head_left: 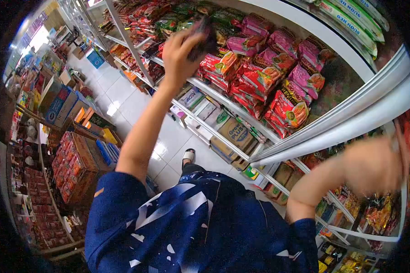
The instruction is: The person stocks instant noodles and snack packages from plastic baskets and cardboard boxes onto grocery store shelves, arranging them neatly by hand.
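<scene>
My left hand [180, 57] is raised at the shelf front, fingers closed on a dark packet [204, 41] that is smeared by motion. Just beside it lie stacked red noodle packets [221, 63], with pink packets [282, 41] behind and to the right. Green packets [225, 18] sit farther back, partly covered by the dark one. On the right, my right hand [373, 164] is lifted near a white shelf post [351, 123]. Motion blur hides its fingers, so I cannot see whether it holds anything.
White metal shelving [234, 107] runs along the right, with cartons [237, 132] on its lower level. Long green-and-white packs [351, 20] fill the upper shelf. A tiled aisle [123, 98] lies left, bordered by a carton of red packets [73, 166] and blue boxes [61, 107].
</scene>
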Available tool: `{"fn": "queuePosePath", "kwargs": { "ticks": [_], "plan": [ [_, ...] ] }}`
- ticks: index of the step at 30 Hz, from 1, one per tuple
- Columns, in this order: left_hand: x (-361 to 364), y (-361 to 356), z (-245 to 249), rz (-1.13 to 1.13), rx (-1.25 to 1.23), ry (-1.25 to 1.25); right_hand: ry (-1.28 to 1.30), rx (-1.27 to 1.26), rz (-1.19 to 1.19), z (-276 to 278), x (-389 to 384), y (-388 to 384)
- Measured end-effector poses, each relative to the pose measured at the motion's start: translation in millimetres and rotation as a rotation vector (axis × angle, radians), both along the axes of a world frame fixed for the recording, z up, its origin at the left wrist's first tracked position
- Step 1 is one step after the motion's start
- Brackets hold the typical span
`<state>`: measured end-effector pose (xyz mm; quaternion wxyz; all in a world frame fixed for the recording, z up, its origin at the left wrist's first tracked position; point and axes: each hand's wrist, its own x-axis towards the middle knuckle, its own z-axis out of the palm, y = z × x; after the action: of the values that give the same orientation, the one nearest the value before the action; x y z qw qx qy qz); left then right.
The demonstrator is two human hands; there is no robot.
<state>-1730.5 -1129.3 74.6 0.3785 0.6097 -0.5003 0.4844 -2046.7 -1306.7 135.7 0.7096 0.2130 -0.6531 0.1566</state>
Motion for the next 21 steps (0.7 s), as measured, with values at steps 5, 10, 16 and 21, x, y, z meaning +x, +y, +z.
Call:
{"fn": "queuePosePath", "kwargs": {
  "ticks": [5,10,16,21],
  "plan": [
    [-30.1,9.5,-136.6,-0.017,0.264,0.506,-0.186,0.154,-1.760,30.0,-92.3,94.5],
    [-47.4,-26.1,-183.5,-0.085,0.456,0.584,-0.262,0.136,-2.863,68.7,-80.9,123.0],
    [6.8,-27.0,-191.3,0.082,0.535,0.614,-0.308,0.142,-3.120,66.5,-91.0,128.8],
    [48.7,-16.1,-186.1,0.320,0.521,0.692,-0.363,0.260,-2.854,63.1,-82.2,132.6]
  ]
}}
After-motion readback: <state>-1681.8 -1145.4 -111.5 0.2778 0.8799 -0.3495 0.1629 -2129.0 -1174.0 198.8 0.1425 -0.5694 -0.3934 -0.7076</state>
